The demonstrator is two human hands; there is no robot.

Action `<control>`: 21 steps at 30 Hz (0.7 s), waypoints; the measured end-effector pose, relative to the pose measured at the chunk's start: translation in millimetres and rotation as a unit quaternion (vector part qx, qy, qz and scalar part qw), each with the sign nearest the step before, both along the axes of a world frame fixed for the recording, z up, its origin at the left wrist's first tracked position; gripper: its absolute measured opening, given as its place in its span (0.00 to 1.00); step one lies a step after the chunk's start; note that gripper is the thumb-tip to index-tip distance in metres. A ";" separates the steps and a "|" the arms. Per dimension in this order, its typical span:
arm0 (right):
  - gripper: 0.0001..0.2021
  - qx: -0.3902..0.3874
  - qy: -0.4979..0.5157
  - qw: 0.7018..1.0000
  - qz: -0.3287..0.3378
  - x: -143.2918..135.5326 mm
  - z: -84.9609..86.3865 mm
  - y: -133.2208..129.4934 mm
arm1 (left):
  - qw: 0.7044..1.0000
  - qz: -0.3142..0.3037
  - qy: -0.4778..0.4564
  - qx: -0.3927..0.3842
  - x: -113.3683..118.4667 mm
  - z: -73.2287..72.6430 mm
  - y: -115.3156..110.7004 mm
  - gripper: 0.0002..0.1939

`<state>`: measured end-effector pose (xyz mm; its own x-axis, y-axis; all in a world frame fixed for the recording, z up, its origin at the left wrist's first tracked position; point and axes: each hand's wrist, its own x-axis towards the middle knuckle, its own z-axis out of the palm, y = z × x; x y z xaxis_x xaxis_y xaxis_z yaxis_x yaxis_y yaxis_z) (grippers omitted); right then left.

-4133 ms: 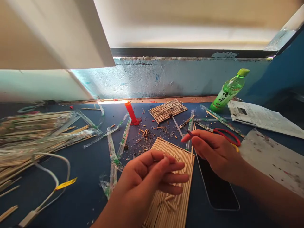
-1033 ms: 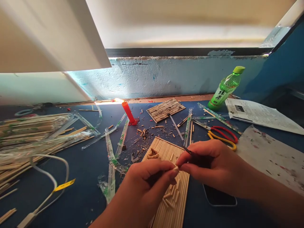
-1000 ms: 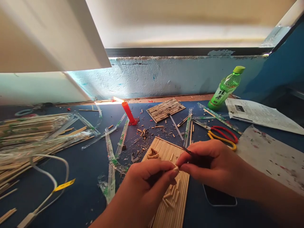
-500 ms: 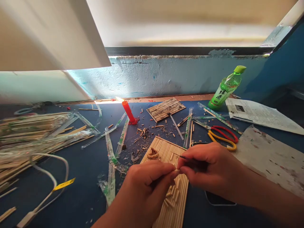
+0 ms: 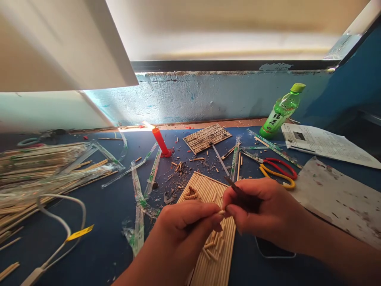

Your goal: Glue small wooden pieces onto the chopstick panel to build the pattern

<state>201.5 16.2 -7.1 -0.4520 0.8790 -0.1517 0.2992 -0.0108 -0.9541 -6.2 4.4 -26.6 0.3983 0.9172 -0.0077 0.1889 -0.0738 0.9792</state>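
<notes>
My left hand (image 5: pixel 190 226) pinches a small piece of wooden stick (image 5: pixel 221 213) between thumb and forefinger. Against its tip rest the fingers of my right hand (image 5: pixel 258 206), which is closed on a dark blade (image 5: pixel 238 190) pointing up and left. Below both hands lies a panel of side-by-side sticks (image 5: pixel 205 184). On that panel are a small curved ring of stick pieces (image 5: pixel 191 194) and several short cut sticks (image 5: pixel 220 242), partly hidden by my left hand.
A lit red candle (image 5: pixel 160 142) stands behind, near a smaller stick panel (image 5: pixel 207 138). Scissors (image 5: pixel 279 169), a green bottle (image 5: pixel 282 111) and papers (image 5: pixel 327 145) are at right. Bundled sticks (image 5: pixel 38 163) and a white cable (image 5: pixel 64 220) lie left; plastic wrappers (image 5: pixel 139 214) are nearer the middle.
The blade in my right hand has turned, so its broad dark side shows and its tip points more upward. My left hand still pinches the stick piece. The view has shifted slightly.
</notes>
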 end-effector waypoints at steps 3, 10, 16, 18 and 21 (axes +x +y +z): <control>0.06 -0.025 0.021 0.999 0.014 1.1 3.8 1.9 | 1.000 0.004 0.001 -0.013 -0.9 1.7 0.1 0.09; 0.08 0.049 -0.065 0.997 0.002 3.1 0.5 1.3 | 0.999 -0.001 0.054 0.003 -2.6 1.4 -0.7 0.11; 0.03 0.210 -0.138 0.968 0.011 -2.7 -7.3 2.5 | 0.997 -0.005 0.072 0.035 -1.5 -4.9 -1.3 0.11; 0.03 0.258 -0.149 0.955 -0.002 -2.7 -7.7 4.3 | 0.998 0.000 0.064 0.028 -0.8 -3.3 -1.8 0.12; 0.02 0.265 -0.182 0.945 -0.060 8.1 -4.4 15.0 | 0.999 0.017 0.040 0.000 -1.9 1.9 -2.2 0.12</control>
<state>209.6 31.2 -11.5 -0.3460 0.9173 0.1973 0.6361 0.3839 -0.6693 -8.1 2.2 -24.6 0.3641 0.9306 -0.0388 0.2691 -0.0652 0.9609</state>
